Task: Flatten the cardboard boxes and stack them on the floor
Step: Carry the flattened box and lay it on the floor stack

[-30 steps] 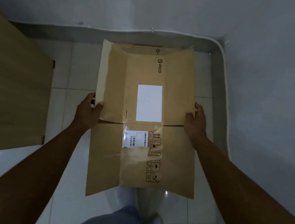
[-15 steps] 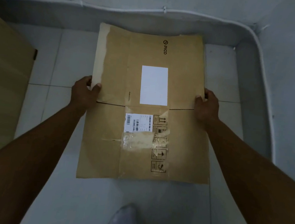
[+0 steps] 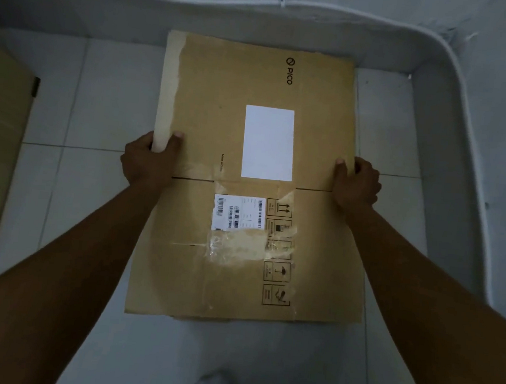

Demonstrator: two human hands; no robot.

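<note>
Held both bare arms extended forward and down, with the forearms converging from the lower corners. Gripped the left edge of the flattened box [image 3: 210, 111] with the left hand [image 3: 147, 164], with the thumb [image 3: 175, 142] laid on the top face and pointing away, and the fingers curled behind the edge, mostly hidden. Gripped the right edge at about the same level with the right hand [image 3: 358, 185], thumb on top, knuckles bent, fingers wrapped round the edge. Held both wrists roughly in line with the forearms, backs of the hands turned upward
</note>
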